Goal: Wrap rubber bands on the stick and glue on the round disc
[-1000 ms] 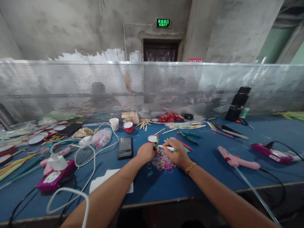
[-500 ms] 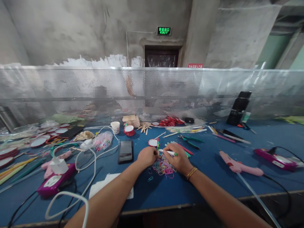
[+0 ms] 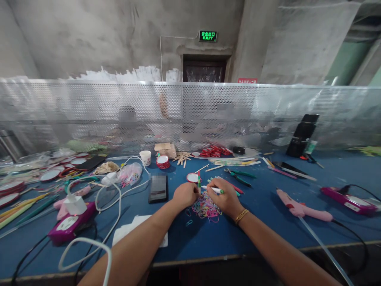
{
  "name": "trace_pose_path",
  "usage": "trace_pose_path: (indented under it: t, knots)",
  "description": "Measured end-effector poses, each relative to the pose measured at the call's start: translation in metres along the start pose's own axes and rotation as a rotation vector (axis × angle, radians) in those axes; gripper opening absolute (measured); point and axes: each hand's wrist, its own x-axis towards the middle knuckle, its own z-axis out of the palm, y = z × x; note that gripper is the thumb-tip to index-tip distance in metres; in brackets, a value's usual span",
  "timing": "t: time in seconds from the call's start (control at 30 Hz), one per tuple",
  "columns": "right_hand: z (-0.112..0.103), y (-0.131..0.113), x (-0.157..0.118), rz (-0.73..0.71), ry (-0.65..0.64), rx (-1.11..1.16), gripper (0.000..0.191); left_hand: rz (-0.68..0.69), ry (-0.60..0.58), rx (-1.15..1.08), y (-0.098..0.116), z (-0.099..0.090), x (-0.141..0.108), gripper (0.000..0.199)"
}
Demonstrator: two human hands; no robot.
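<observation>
right hand (image 3: 226, 196) holds marker (image 3: 219, 191) well inside table edge (image 3: 205, 259)

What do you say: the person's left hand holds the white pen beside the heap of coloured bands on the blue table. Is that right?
Not quite: the head view shows the right hand holding the white pen, while the left hand pinches a red-and-green stick. The heap of coloured bands and the blue table are as you say.
</observation>
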Motion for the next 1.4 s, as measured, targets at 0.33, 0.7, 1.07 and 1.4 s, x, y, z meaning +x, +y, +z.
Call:
trace_pose_path:
  t: [0.33,0.7,1.07,1.4]
  knots:
    - [0.0021,0.0030,-0.0003,-0.018,0.000,-0.018,0.016,-0.029,-0.016,-0.002,0.0018,-0.0014,-0.0003,0.015]
    - [-0.0007,-0.0008,0.0010,-0.029,-0.007,0.007,0.014,-0.038,-0.028,-0.015,0.0035,-0.0032,-0.0013,0.017]
    - [-0.0009,-0.0012,0.0011,-0.027,0.012,-0.020,0.014,-0.032,-0.030,-0.005,0.0005,-0.0006,0.0014,0.017]
    - [-0.0017,-0.0013,0.0004,-0.030,0.010,-0.002,0.014,-0.040,-0.020,-0.009,0.0021,-0.0004,-0.0004,0.016]
